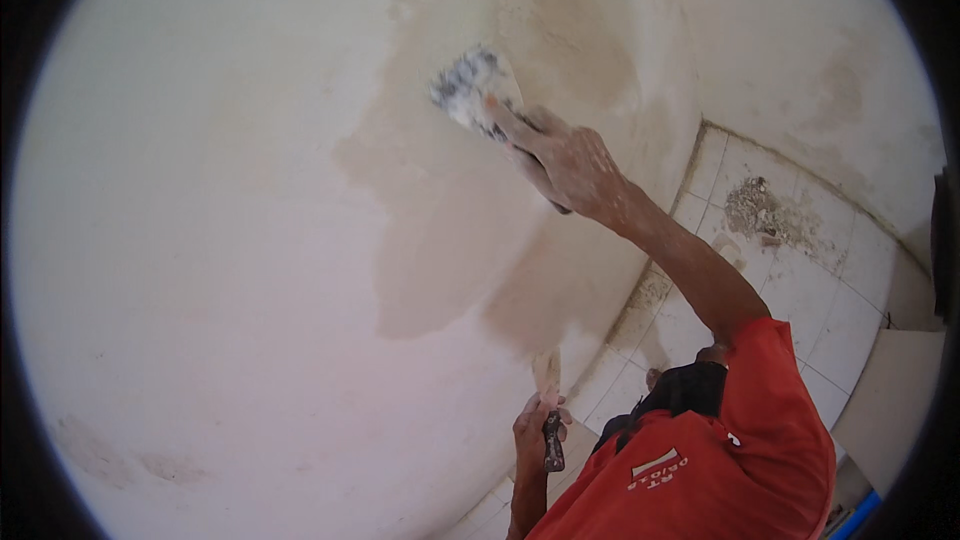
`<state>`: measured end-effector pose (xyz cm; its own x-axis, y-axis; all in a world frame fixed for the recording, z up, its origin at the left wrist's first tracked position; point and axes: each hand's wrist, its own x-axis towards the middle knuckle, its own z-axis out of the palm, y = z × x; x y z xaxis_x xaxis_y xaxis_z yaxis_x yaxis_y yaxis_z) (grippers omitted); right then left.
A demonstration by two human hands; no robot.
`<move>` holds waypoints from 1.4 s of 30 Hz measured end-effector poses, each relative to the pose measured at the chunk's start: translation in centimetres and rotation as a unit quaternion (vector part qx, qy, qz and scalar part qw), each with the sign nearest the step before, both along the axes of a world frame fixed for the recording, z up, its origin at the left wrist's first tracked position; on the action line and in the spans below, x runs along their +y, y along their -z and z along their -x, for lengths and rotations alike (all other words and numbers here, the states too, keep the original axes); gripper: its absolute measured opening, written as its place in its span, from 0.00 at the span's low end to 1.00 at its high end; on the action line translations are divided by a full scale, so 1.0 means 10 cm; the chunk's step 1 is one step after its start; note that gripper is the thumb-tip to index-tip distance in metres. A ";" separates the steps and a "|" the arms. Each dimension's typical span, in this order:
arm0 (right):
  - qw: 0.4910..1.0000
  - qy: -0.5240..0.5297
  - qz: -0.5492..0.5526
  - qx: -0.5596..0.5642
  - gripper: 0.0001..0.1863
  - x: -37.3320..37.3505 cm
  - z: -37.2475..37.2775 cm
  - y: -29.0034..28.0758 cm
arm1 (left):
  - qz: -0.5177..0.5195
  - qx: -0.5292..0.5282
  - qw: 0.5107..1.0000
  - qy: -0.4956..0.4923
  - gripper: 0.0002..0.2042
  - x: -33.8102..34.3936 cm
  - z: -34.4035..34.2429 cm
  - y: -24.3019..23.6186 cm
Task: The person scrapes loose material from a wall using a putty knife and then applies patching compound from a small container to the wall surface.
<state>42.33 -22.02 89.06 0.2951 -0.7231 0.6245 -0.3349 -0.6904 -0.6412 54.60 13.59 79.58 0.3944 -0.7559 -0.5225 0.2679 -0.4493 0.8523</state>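
Observation:
My right hand [580, 165] reaches out to the wall [250, 240], closed on the handle of a wide putty knife [475, 90]. One finger lies along its blade, which is smeared white over dark metal and rests at the damp, beige-brown patch [430, 270]. Lower down, close to my body, my left hand [530, 430] grips a narrower putty knife [553, 445]. Its pale, coated blade points up and its dark, spattered handle hangs below the fingers. The palm side of that hand is partly hidden.
White floor tiles [815, 310] run along the wall's foot, with crumbled plaster debris [760, 210] near the corner. A second stained wall [800, 40] meets it on the right. At the lower right are a pale flat panel [890, 390] and something blue [855, 517].

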 end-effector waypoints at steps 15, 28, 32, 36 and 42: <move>0.977 0.081 0.188 0.059 0.31 -0.73 0.33 0.39 | -0.016 0.008 1.000 -0.026 0.16 0.02 0.01 0.02; 0.997 0.052 0.035 -0.048 0.29 -0.46 0.17 -0.03 | -0.024 0.002 1.000 -0.008 0.15 -0.05 0.03 0.04; 0.987 0.086 0.104 0.089 0.31 -0.39 0.26 0.27 | 0.002 0.012 0.999 -0.039 0.16 0.02 0.04 0.05; 0.965 0.111 0.175 0.158 0.31 -0.60 0.66 0.49 | 0.009 0.014 1.000 -0.021 0.17 0.01 0.02 0.06; 0.969 0.097 0.211 0.087 0.30 -0.71 0.55 0.04 | -0.023 -0.001 1.000 -0.013 0.16 0.00 0.02 0.07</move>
<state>36.79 -29.12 88.68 0.3063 -0.4663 0.8299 -0.5619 -0.7923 -0.2377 54.43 13.60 78.86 0.4151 -0.7206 -0.5554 0.2789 -0.4802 0.8316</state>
